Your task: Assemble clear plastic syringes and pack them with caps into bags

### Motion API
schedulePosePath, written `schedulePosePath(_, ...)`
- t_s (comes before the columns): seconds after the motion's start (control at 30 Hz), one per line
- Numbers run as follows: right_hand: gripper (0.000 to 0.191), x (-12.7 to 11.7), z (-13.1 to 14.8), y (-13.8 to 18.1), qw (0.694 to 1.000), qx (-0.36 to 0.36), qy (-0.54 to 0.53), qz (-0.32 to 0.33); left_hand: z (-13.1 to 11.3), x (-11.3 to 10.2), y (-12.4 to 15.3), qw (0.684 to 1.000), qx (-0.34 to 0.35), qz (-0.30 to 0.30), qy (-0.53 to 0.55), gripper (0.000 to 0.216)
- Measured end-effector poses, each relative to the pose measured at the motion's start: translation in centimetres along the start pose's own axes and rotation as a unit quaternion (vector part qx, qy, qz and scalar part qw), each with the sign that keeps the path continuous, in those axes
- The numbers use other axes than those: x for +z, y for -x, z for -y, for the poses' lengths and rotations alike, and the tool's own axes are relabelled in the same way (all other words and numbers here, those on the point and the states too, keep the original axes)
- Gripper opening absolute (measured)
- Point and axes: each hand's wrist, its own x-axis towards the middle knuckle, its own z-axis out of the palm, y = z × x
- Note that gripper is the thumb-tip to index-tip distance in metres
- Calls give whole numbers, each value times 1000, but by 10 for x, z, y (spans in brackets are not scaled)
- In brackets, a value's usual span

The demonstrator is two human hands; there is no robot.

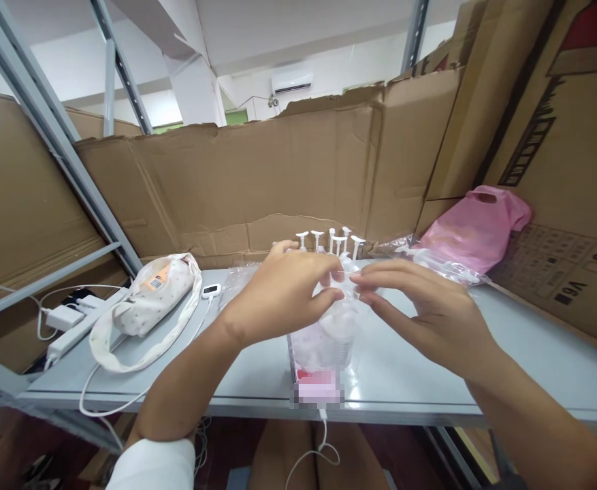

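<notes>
Both of my hands are raised close together over the middle of the table. My left hand (291, 286) is closed in a loose pinch, thumb and fingers bent toward the right. Facing it, my right hand (425, 306) also pinches, its fingertips almost meeting the left ones. A thin, clear or whitish piece seems to lie between the fingertips, too small to make out. Just behind stand several white T-topped plastic stems (357, 246), their lower parts partly hidden by my hands. Below the fingers is a cloudy clear plastic container (336, 340), its contents indistinct.
A flat pinkish item (318, 388), blurred out, sits at the front edge near a white cable plug (323, 414). To the left lie a white fabric bag (163, 292), a small white device (211, 291) and a power strip (86, 327). A pink plastic bag (476, 228) rests against cardboard at right.
</notes>
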Motion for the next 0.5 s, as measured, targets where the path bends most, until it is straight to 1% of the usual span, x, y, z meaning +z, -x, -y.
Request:
schedulePosePath(0.07,35,-2,0,1,999,42,-18,16,1,-1,-4,999,-7,31,12,7)
schedulePosePath(0.13,38,-2,0,0,994,96,-38,24,2,-4,-6,999,-12,43,14,8)
schedulePosePath(0.2,27,-2,0,-2,990,132,-41,29,2,-6,-8,999,-17,47,15,10)
schedulePosePath(0.27,11,-2,0,-6,988,145,-30,38,0,-8,-9,998,-22,49,16,11)
schedulePosePath(0.4,12,-1,0,-10,987,152,-24,49,-7,-9,-14,998,-32,52,-3,15)
schedulePosePath(0.5,9,-1,1,-11,987,148,-20,57,-11,-7,-19,997,-33,60,-23,14)
